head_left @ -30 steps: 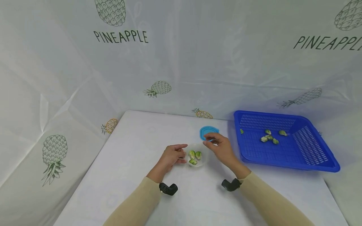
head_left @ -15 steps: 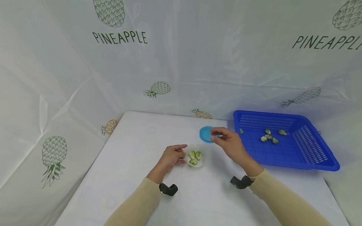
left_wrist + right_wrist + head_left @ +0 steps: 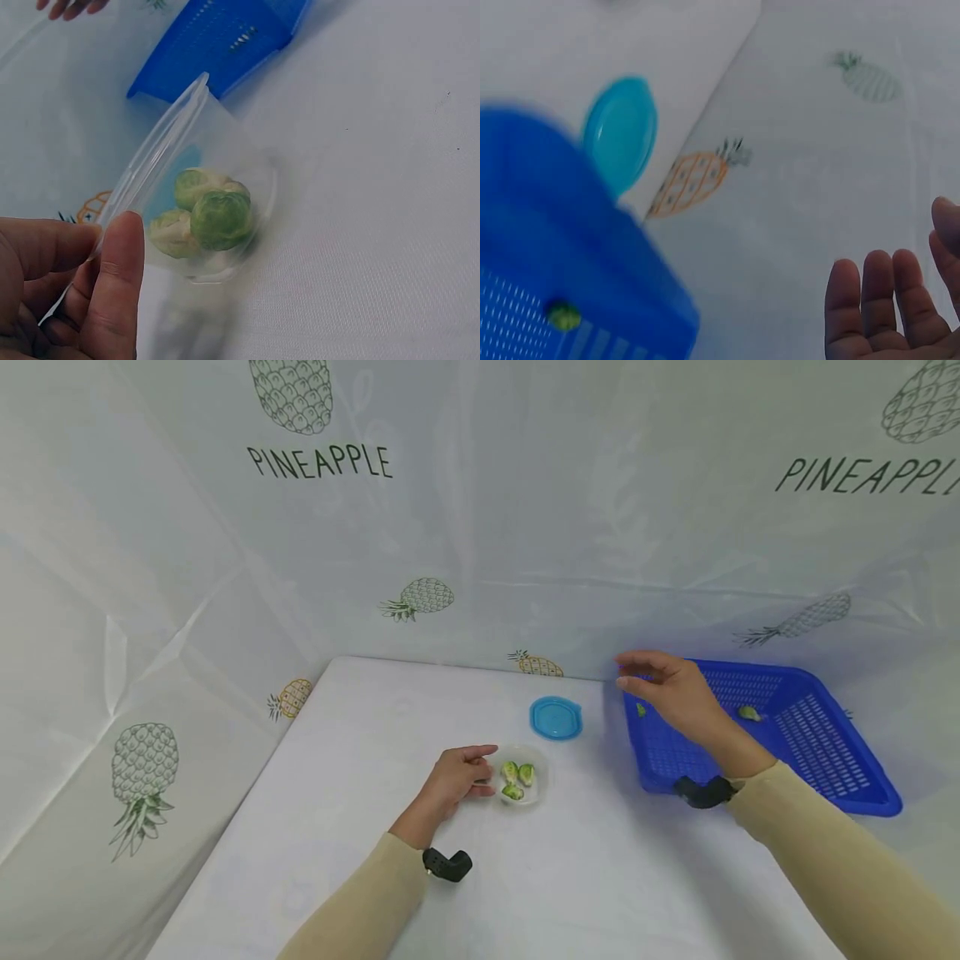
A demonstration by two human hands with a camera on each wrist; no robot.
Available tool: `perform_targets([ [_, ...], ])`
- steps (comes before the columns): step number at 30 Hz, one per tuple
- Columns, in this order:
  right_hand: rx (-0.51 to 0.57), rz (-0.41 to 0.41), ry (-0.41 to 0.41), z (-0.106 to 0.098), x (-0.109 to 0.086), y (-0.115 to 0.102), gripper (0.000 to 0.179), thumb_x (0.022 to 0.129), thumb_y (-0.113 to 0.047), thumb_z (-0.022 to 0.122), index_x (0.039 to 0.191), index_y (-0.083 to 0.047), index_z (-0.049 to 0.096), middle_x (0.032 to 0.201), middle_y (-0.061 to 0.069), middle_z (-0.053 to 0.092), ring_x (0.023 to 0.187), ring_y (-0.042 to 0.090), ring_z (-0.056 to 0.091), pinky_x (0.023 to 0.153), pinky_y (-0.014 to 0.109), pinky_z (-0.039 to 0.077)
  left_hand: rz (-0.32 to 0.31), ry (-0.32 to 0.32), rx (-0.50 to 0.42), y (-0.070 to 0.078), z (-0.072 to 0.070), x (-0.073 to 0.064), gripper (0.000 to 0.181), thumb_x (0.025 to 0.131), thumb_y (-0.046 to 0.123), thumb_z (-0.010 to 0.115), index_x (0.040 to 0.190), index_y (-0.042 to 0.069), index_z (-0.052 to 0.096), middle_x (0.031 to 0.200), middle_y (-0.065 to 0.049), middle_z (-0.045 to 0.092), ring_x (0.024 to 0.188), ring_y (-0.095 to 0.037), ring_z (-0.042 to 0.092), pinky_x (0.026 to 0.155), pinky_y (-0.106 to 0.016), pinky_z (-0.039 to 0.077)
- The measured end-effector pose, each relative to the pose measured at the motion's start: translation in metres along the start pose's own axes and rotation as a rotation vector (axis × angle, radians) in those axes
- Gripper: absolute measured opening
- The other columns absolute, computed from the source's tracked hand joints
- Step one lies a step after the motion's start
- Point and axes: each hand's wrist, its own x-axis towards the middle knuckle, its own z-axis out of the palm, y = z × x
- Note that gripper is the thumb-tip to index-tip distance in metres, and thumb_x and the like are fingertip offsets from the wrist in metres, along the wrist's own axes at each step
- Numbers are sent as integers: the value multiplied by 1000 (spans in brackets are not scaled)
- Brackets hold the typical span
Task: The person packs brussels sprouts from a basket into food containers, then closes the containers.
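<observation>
My left hand pinches the rim of a small clear plastic container between thumb and fingers. Inside it lie three green Brussels sprouts, seen through the wall in the left wrist view. Over the left back part of a blue basket hovers my right hand, its fingers loosely bent with nothing in them. A Brussels sprout shows in the basket to the right of that hand, and a bit of green to its left. The hand and forearm hide other basket contents.
A round blue lid lies on the white table between the container and the basket. Behind the table hangs a white sheet printed with pineapples. The basket's near wall stands beside my right wrist.
My right hand has moved right and away from above the lid and container to over the basket, uncovering the lid. My left hand stays at the container with the sprouts.
</observation>
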Motion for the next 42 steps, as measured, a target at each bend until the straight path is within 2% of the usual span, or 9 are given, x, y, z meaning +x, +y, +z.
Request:
perform_targets([
  [3, -21, 37, -32, -14, 9, 15, 50, 105, -42, 66, 149, -18, 60, 147, 13, 61, 135, 32, 55, 105, 51, 53, 4, 0, 4, -1, -1, 1, 46, 98, -2, 64, 143, 6, 66, 102, -5, 54, 84, -19, 67, 73, -27, 66],
  [5, -33, 57, -51, -21, 14, 27, 52, 106, -41, 64, 151, -18, 58, 149, 14, 59, 137, 35, 54, 107, 57, 51, 3, 0, 6, -2, -1, 2, 46, 98, -2, 65, 143, 5, 66, 102, -5, 54, 85, -20, 67, 73, -27, 66],
  [10, -61, 66, -111, -33, 24, 56, 52, 109, -32, 62, 155, -11, 52, 153, 21, 54, 141, 40, 50, 112, 66, 45, 3, 1, 14, -2, -1, 1, 46, 98, -1, 65, 144, 5, 65, 103, -6, 54, 87, -23, 68, 74, -27, 67],
  [13, -112, 63, -166, -36, 31, 71, 51, 109, -28, 61, 154, -7, 52, 153, 25, 52, 141, 45, 49, 111, 69, 45, 4, 5, 17, -1, -1, 1, 45, 98, -1, 65, 143, 5, 65, 103, -6, 54, 88, -22, 67, 74, -28, 67],
  [18, -179, 107, -257, -37, 41, 95, 48, 107, -20, 63, 152, -5, 54, 152, 28, 53, 137, 50, 51, 110, 71, 45, -2, 13, 19, 0, -1, 1, 45, 98, -2, 65, 142, 6, 66, 102, -6, 55, 85, -20, 67, 73, -27, 66],
  [26, -135, 149, -359, -35, 51, 129, 48, 107, -15, 62, 153, -3, 52, 155, 28, 51, 134, 49, 57, 112, 72, 43, -6, 21, 24, -1, 0, 1, 44, 98, -2, 65, 141, 6, 67, 102, -6, 55, 75, -14, 64, 72, -28, 67],
  [34, -159, 100, -385, -24, 60, 152, 49, 98, -7, 69, 144, 5, 59, 144, 33, 58, 132, 54, 55, 108, 68, 49, 1, 15, 34, -2, 0, 1, 44, 98, -2, 65, 141, 6, 68, 101, -6, 55, 74, -14, 64, 72, -27, 66],
  [42, -216, 71, -428, -15, 65, 164, 50, 95, -6, 72, 141, 9, 59, 143, 35, 58, 134, 57, 51, 111, 68, 47, -2, 23, 49, -2, 1, 3, 43, 99, 0, 66, 141, 8, 68, 102, -6, 55, 74, -14, 64, 73, -27, 66],
])
